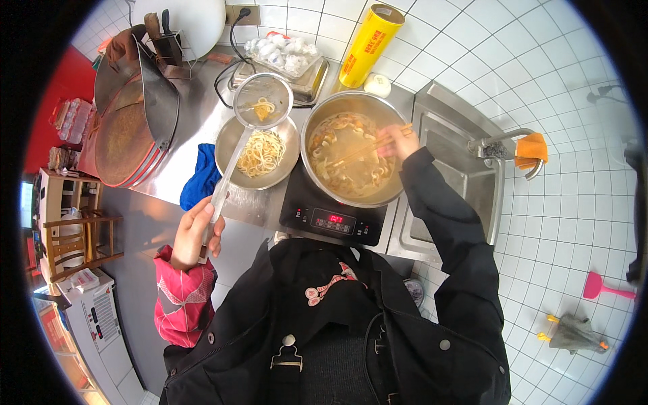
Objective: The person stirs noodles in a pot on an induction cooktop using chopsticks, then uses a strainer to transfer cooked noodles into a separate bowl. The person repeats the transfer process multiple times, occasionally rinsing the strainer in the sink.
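My left hand (197, 230) is closed around the long handle of a mesh strainer (263, 100). The strainer's round basket, with a small clump of noodles in it, is over the back of a metal bowl (223, 157) of noodles (261, 153). My right hand (400, 142) grips wooden chopsticks (362, 150) above a steel pot (351, 201), their tips down in cloudy broth with noodles and vegetable pieces. The pot stands on a black induction cooker (332, 223) with a lit display.
A blue cloth (201, 177) lies left of the bowl. Behind stand a yellow film roll (372, 45), a white round object (377, 85) and a plastic box of wrapped items (284, 53). A round chopping board (124, 147) is at left; a steel sink (450, 136) with a tap adjoins at right.
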### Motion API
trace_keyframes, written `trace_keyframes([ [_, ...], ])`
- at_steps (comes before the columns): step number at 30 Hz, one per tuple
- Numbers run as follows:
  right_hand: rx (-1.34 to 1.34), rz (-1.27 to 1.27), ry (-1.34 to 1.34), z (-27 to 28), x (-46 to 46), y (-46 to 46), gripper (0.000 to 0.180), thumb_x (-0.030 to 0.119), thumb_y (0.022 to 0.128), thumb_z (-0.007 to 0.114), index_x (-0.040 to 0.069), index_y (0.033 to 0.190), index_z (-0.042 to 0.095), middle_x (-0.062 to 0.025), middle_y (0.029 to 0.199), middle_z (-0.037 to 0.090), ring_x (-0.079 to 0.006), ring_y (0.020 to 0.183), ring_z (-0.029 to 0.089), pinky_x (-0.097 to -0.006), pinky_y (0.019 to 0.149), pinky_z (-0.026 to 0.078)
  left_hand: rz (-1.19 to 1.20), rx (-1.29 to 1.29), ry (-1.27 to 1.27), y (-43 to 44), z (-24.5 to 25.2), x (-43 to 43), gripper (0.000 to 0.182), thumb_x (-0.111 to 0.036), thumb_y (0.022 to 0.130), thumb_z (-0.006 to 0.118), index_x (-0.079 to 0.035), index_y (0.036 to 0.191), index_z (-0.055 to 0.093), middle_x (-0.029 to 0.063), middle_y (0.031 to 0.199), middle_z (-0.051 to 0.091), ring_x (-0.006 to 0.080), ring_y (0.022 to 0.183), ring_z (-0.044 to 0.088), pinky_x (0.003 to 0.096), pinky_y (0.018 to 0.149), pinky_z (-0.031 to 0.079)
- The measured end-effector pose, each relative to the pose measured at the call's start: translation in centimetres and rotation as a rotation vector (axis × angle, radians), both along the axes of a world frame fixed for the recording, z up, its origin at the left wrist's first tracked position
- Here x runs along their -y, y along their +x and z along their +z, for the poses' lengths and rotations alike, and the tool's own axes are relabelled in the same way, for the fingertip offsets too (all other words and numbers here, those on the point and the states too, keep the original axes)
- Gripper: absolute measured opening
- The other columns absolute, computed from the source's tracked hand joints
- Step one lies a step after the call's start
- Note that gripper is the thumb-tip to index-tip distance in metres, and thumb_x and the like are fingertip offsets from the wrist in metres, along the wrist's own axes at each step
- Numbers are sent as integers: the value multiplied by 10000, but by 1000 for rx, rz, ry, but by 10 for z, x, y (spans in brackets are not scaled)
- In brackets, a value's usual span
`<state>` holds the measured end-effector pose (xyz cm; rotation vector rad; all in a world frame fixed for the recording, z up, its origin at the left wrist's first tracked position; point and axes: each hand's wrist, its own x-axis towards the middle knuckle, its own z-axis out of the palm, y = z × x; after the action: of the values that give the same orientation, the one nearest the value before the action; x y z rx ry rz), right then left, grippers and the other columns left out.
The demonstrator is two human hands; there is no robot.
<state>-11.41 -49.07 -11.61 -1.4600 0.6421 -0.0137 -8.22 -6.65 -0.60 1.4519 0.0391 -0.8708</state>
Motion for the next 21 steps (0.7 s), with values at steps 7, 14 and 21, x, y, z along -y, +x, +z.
trace_keyframes([
  [7, -37, 118, -31, 11, 5, -13, 226, 168, 849, 439, -28, 832, 551, -148, 777, 587, -237, 546, 612, -285, 468, 524, -17, 8, 0, 0, 2, 0, 389, -271, 902, 378, -8, 1186, 421, 25, 623, 450, 78, 392, 391, 214, 377, 376],
  [14, 0, 80, -178, 28, 25, -30, 239, 184, 849, 451, -22, 825, 568, -141, 770, 595, -214, 545, 613, -275, 469, 517, 2, 36, 25, -1, 1, 6, 421, -309, 910, 359, 10, 1178, 421, 9, 598, 412, 57, 359, 341, 183, 335, 340],
  [21, 67, 135, -119, 40, 25, -39, 280, 251, 865, 472, -4, 849, 587, -92, 744, 551, -175, 513, 582, -254, 479, 510, -43, 30, 10, 2, 4, 5, 402, -283, 902, 363, -14, 1193, 427, 17, 619, 431, 65, 390, 373, 201, 375, 365],
])
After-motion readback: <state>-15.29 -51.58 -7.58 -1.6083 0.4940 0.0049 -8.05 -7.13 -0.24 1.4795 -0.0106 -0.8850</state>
